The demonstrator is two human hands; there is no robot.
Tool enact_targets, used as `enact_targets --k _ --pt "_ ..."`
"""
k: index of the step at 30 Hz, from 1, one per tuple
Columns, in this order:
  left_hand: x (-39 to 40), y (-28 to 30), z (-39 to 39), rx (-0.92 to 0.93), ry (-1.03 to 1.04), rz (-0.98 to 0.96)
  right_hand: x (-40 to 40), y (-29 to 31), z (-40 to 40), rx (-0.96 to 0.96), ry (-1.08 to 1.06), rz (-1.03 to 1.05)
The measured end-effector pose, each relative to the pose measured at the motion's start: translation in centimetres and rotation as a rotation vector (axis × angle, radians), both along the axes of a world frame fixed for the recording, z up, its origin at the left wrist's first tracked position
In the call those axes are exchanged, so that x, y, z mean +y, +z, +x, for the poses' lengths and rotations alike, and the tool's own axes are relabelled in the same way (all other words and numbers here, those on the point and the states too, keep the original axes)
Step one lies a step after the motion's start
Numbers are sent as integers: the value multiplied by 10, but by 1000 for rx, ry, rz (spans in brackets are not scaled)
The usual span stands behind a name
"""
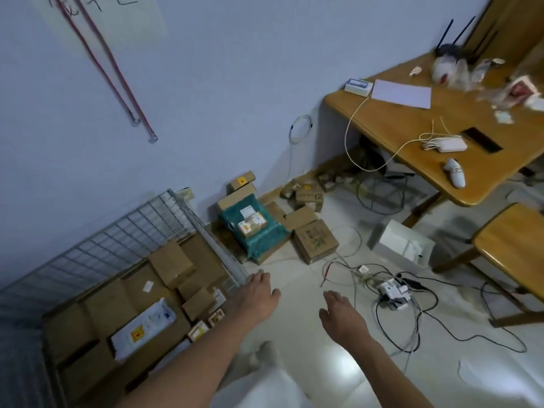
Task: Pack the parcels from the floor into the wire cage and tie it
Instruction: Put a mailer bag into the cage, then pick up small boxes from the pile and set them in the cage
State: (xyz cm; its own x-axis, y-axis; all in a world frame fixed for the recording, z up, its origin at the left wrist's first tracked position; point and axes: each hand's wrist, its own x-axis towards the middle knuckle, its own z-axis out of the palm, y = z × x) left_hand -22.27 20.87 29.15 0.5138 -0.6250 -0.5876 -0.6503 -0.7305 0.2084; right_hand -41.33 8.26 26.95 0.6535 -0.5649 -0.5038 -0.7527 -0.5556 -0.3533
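1. Head view: a wire cage (123, 231) stands against the wall at lower left, packed with brown cardboard boxes (173, 260) and a white mailer bag (144, 328).
2. A wooden tabletop (412, 136) at upper right carries a white charger (449, 144), a sheet of paper (401, 93) and clutter.
3. More parcels (315, 241) lie on the floor beside the cage, among them a teal-wrapped parcel (256, 231).
4. A power strip (393, 291) with tangled cables sits on the floor.
5. Left hand (259, 295) rests at the cage's corner, fingers relaxed and gripping nothing.
6. Right hand (341, 315) hovers above the floor, fingers loosely extended, empty.
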Motion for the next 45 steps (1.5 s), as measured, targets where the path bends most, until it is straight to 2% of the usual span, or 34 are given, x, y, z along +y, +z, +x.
enact_targets --k 5,11,17,23,28,34,40,45 --pt "-60 -1 19 29 30 14 -70 5 42 36 57 2" --pt "-104 -23 58 94 193 41 -142 -2 77 88 132 22" --pt "-138 -19 84 161 360 48 -203 -16 118 148 126 127" --pt "-165 -57 124 229 671 -12 -266 -36 201 185 217 226" --pt "-188 -52 141 257 849 -56 -298 -43 268 256 353 251" --pt "-193 -43 170 293 924 -47 -312 -69 332 310 477 305" --pt "-179 -91 230 388 949 -17 -305 -95 400 314 406 312" --pt "-180 -171 295 432 983 -50 -300 -160 459 272 378 322"
